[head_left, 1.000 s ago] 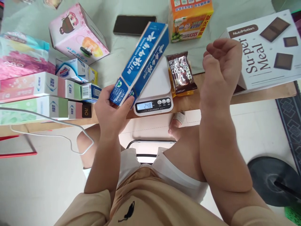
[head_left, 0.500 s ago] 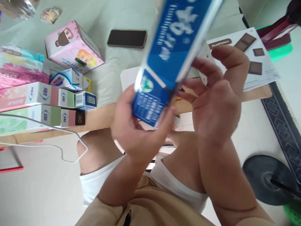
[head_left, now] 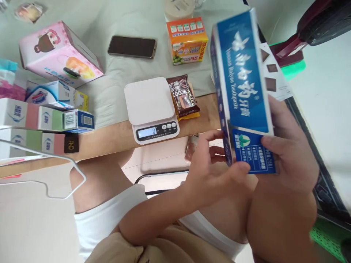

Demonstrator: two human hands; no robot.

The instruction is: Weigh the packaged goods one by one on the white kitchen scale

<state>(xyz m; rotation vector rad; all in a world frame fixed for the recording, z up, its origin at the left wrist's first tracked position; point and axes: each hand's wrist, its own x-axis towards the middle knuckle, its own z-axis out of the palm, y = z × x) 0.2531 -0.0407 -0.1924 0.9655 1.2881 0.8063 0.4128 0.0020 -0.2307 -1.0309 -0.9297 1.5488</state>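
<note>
A blue toothpaste box (head_left: 241, 95) with white lettering is held up at the right of the head view, its front turned towards me. My right hand (head_left: 293, 153) grips its right side, thumb on the front near the bottom corner. My left hand (head_left: 216, 168) holds the lower left corner, with the thumb at the bottom edge and fingertips on the left side. Left of the box, a white kitchen scale (head_left: 150, 102) lies on the table edge, its display reading 0. Beside the scale lies a brown cocoa snack packet (head_left: 183, 95).
An orange box (head_left: 188, 41) stands behind the packet, by a round pale container (head_left: 179, 8). A phone (head_left: 132, 46) lies left of them. A pink box (head_left: 60, 54) and several toothpaste-style cartons (head_left: 16, 113) fill the left. A white cable (head_left: 63, 157) hangs over the table edge.
The toothpaste box has moved right in view and turned more upright, uncovering the scale, packet and orange box. My right hand has closed on its right side; the left stays at the bottom.
</note>
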